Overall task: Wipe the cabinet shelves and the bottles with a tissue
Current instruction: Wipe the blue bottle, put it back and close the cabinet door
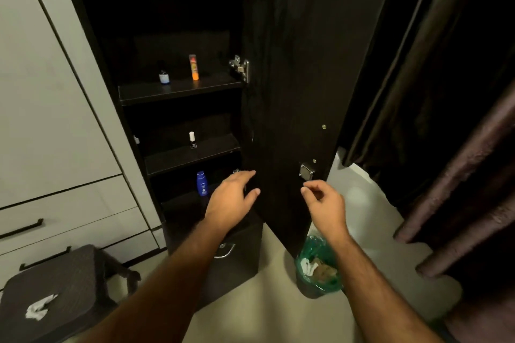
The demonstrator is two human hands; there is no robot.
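Note:
The tall black cabinet stands with its door swung open. An orange tube and a small dark bottle stand on one shelf. A white-capped little bottle is on the shelf below, and a blue bottle stands lower down. My left hand reaches toward the lower cabinet by the door's inner edge, fingers straight, holding nothing. My right hand hovers at the door's outer edge under a metal latch plate, fingers loosely curled and empty. A crumpled white tissue lies on the dark stool at lower left.
A green-lined waste bin with paper inside stands on the floor under the door. A black drawer box with a metal handle sits below the shelves. Grey drawers fill the left. Dark curtains hang at the right.

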